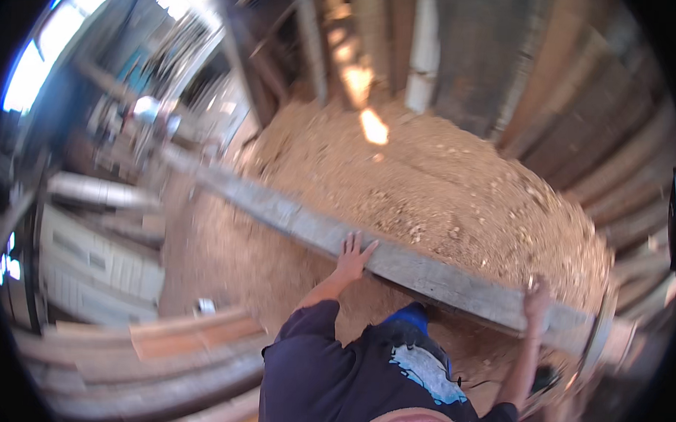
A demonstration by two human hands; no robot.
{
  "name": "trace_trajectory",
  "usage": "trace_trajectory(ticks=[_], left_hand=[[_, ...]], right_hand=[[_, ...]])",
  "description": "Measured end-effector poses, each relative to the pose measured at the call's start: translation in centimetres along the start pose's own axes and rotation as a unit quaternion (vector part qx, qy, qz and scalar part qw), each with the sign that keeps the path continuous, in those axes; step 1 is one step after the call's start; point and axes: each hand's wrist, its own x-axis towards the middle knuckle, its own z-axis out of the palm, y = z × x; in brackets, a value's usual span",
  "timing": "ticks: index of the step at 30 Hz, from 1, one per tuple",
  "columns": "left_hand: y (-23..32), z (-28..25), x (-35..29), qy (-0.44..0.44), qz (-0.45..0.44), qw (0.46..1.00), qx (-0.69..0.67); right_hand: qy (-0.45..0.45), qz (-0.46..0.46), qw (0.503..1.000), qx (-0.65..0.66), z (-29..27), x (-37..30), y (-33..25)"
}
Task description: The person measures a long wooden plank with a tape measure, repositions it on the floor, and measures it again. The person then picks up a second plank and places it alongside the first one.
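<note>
A long grey wooden beam (425, 276) runs slantwise across the view, from the far left down to the near right. My left hand (353, 258) lies flat on its upper face with fingers spread. Farther right, my right hand (536, 298) is at the beam's far edge, its fingers drawn together. Something small and light shows at those fingertips, too blurred to name. The beam's right end (618, 341) reaches past my right hand, beside an upright piece of wood.
Beyond the beam rises a heap of sawdust and wood chips (458, 185). Boards (580, 108) lean along the far and right sides. Stacked planks (161, 368) lie at the near left, below pale panels (102, 258). A thin dark cable (481, 383) is near my body.
</note>
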Motion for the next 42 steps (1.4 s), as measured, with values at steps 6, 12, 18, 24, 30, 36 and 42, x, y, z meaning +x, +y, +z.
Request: trace_trajectory(ticks=[6, 12, 18, 24, 30, 36, 42], left_hand=[[3.7, 6.3, -4.1, 0.120, -0.479, 0.826, -0.274], [7.9, 7.1, 0.5, 0.191, -0.545, 0.381, -0.722], [9.1, 6.2, 2.3, 0.230, -0.566, 0.351, -0.710], [9.2, 8.7, 0.6, 0.271, -0.493, 0.361, -0.744], [10.2, 4.5, 0.5, 0.272, -0.562, 0.458, -0.633], [10.7, 3.6, -1.1, 0.275, -0.569, 0.475, -0.612], [16.8, 4.3, -1.3, 0.264, -0.594, 0.491, -0.580]], right_hand=[[-0.301, -0.188, 0.935, -0.023, 13.8, 2.4, -13.7], [-0.454, -0.258, 0.853, -0.008, 15.9, 4.5, -15.3], [-0.499, -0.224, 0.837, -0.020, 15.8, 5.7, -16.0], [-0.596, -0.189, 0.780, 0.024, 13.4, 5.8, -16.3], [-0.555, -0.245, 0.795, -0.015, 7.8, 5.0, -18.4], [-0.557, -0.273, 0.784, -0.039, 5.4, 4.0, -18.2], [-0.540, -0.293, 0.788, -0.051, 4.0, 4.2, -11.8]])
